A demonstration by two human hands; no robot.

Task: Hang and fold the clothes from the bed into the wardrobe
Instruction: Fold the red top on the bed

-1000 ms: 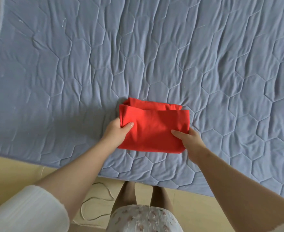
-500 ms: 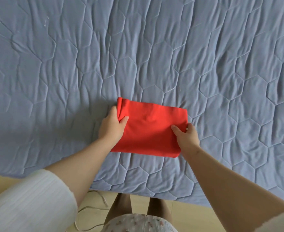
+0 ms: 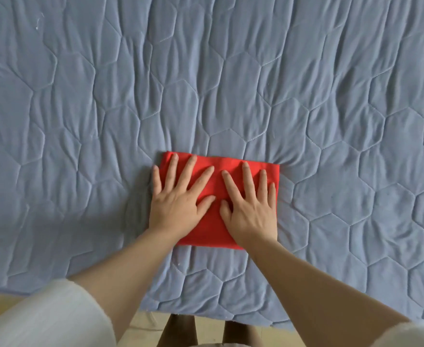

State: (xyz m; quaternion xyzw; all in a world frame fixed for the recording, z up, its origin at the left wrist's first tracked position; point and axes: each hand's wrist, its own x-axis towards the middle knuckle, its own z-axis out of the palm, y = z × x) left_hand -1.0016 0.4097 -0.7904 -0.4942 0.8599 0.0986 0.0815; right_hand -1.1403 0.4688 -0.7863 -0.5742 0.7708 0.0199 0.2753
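The folded red garment (image 3: 212, 231) lies flat on the bed (image 3: 331, 116), directly under the fingers (image 3: 187, 171) of both hands; left hand (image 3: 178, 204) and right hand (image 3: 249, 212) press it side by side, fingers straight and spread apart, thumb tips close together

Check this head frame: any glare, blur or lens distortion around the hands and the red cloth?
Head view: soft, even light, no glare. Head view: left hand and right hand, flat on the folded red garment, look sharp. Head view: faint shadow on the quilt beside the left hand. Head view: mild wide-angle stretching toward the edges.
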